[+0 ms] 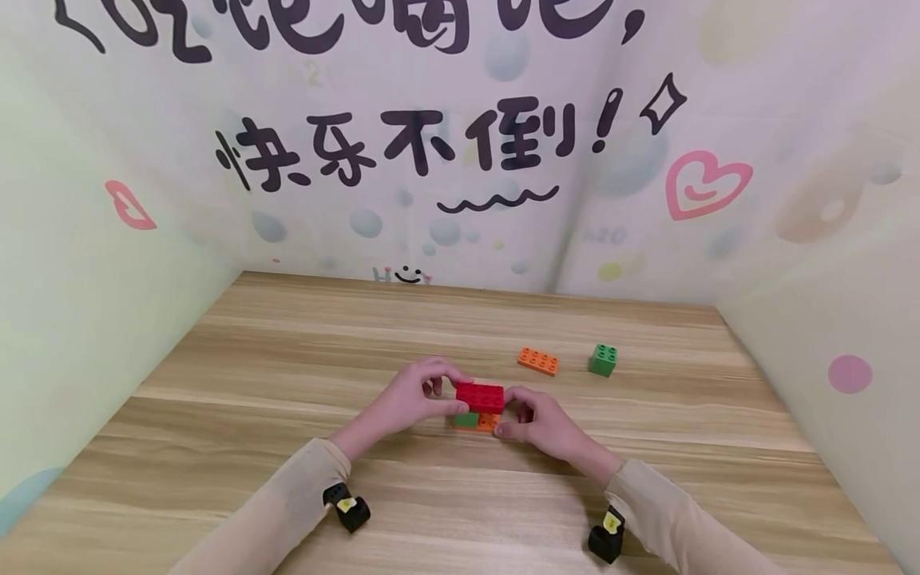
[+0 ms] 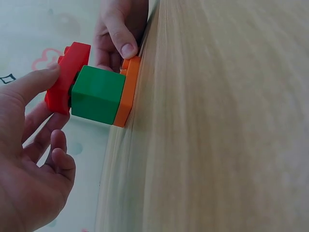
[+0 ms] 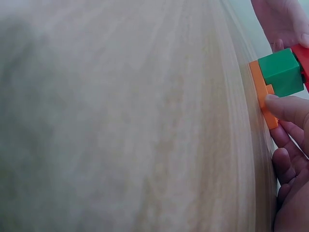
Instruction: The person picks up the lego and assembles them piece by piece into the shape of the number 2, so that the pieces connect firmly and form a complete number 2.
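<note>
In the head view my left hand (image 1: 420,391) pinches a flat red toy brick (image 1: 480,398) between thumb and fingers. The red brick sits over a green block (image 2: 98,93), slightly tilted, with a narrow dark gap between them in the left wrist view. Under the green block lies a flat orange brick (image 2: 128,94) on the table, the block covering one end of it. My right hand (image 1: 542,423) holds the orange brick's other end, its thumb (image 3: 285,107) on top near the studs and its fingers at the far side.
Farther back on the wooden table (image 1: 345,335) lie a second flat orange brick (image 1: 537,361) and, to its right, a second green block (image 1: 604,360). A printed cloth wall (image 1: 323,231) rises along the table's back edge, with pale walls on both sides.
</note>
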Demonstrator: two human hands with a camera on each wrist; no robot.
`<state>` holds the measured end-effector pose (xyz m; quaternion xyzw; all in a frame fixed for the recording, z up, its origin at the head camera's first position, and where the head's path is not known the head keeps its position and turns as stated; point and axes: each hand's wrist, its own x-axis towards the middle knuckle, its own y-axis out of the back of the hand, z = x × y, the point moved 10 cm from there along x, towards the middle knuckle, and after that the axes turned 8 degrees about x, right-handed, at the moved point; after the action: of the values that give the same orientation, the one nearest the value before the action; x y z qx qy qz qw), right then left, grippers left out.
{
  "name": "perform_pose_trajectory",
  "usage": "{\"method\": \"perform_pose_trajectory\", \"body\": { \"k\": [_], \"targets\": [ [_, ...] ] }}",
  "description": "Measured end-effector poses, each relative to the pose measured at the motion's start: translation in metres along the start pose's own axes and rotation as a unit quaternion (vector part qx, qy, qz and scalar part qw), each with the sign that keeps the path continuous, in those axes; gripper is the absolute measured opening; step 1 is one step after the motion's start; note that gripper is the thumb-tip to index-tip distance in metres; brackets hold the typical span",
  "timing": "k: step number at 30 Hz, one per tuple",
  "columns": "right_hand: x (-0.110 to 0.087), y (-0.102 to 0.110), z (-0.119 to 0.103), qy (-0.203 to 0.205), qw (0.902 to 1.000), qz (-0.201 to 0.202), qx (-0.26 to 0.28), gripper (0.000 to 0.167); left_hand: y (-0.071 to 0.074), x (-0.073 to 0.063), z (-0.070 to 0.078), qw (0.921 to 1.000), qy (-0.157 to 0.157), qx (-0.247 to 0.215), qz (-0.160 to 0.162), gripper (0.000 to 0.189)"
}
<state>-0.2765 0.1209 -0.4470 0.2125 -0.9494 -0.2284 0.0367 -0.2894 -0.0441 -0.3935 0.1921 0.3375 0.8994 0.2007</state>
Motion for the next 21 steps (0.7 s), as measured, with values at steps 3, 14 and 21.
{"method": "perform_pose_trajectory", "body": {
  "k": [3, 14, 21],
  "targets": [
    [-0.0001, -0.0002, -0.0003, -0.002, 1.0, -0.002, 0.002, 0.026, -0.0005, -0.0001, -0.0006, 1.0, 0.001, -0.007, -0.003, 0.032],
    [0.0005, -0.0006, -0.0003, 0.009, 1.0, -0.002, 0.001, 0.026, -0.0034, -0.0023, 0.0009, 0.9989, -0.015, -0.043, -0.007, 0.029],
    [0.0007, -0.0004, 0.0006, 0.013, 0.9999, -0.003, -0.002, 0.025, -0.004, -0.0021, 0.0017, 0.9983, -0.012, -0.055, -0.016, 0.027]
  ]
}}
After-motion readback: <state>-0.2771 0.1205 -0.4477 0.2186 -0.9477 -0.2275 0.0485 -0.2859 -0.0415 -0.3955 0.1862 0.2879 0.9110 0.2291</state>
